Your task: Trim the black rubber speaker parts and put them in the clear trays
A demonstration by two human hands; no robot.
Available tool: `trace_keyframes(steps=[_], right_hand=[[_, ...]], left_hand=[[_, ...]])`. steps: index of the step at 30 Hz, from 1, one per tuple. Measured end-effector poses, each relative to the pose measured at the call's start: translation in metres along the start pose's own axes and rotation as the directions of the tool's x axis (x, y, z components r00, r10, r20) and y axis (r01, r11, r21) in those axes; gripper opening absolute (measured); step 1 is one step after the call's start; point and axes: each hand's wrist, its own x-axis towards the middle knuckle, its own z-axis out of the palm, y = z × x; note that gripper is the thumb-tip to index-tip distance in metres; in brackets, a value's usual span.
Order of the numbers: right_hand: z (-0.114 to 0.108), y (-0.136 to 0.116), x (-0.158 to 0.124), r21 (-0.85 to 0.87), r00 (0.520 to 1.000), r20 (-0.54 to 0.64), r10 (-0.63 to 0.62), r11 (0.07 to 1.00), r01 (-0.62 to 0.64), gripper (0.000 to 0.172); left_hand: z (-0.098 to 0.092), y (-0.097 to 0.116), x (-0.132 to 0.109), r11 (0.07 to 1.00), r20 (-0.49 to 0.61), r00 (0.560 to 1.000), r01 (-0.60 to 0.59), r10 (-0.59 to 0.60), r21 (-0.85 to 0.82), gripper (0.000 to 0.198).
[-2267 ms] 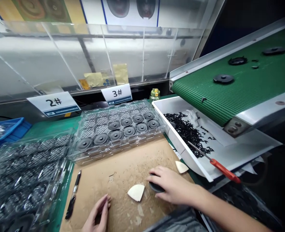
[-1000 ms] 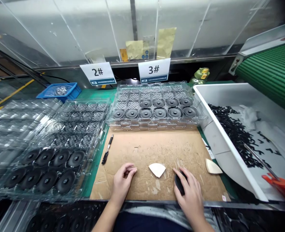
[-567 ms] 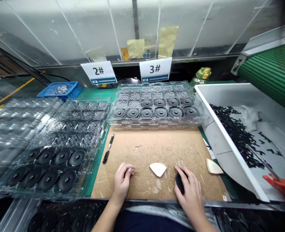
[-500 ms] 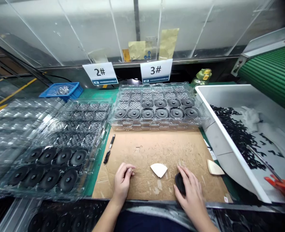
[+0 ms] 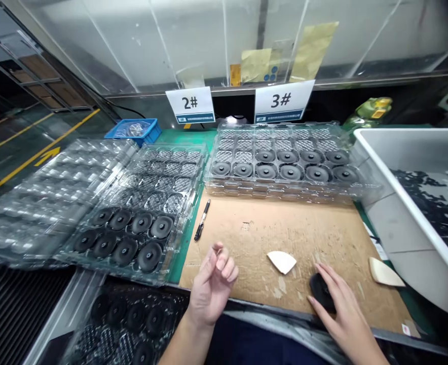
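Observation:
My right hand (image 5: 341, 306) is closed round a black round disc (image 5: 322, 291) lying on the cardboard sheet (image 5: 235, 218), the fingers over its far side and the thumb at its near edge. My left hand (image 5: 214, 284) is raised above the cardboard's front edge, palm turned up and fingers curled, thumb close to the index fingertip; anything pinched there is too small to make out. Between the hands lies a white wedge-shaped piece (image 5: 282, 261). A second, cream wedge (image 5: 385, 272) rests right of my right hand. A black pen (image 5: 202, 220) lies at the cardboard's left edge.
Clear plastic trays, partly filled with black discs, stand behind the cardboard (image 5: 285, 187) and at left (image 5: 188, 228). Far left are stacked clear trays (image 5: 52, 192). A white bin (image 5: 410, 218) of small black parts borders the right; a blue basket (image 5: 153, 133) sits behind.
The view has swung left. My left hand has lifted and rolled from knuckles-up to palm-up. My right hand stays on the black disc.

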Motion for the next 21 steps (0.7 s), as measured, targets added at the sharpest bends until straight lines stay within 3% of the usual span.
trace_keyframes(steps=[12, 21], right_hand=[[0.001, -0.002, -0.011, 0.032, 0.995, -0.028, 0.091, 0.995, -0.090, 0.055], [0.002, -0.003, -0.009, 0.038, 0.995, -0.034, 0.098, 0.995, -0.096, 0.051]], left_hand=[[0.001, 0.007, -0.015, 0.999, 0.186, 0.983, 0.022, -0.015, -0.036, 0.021], [0.005, 0.004, -0.021, 1.000, 0.224, 0.974, 0.016, -0.019, 0.018, 0.024]])
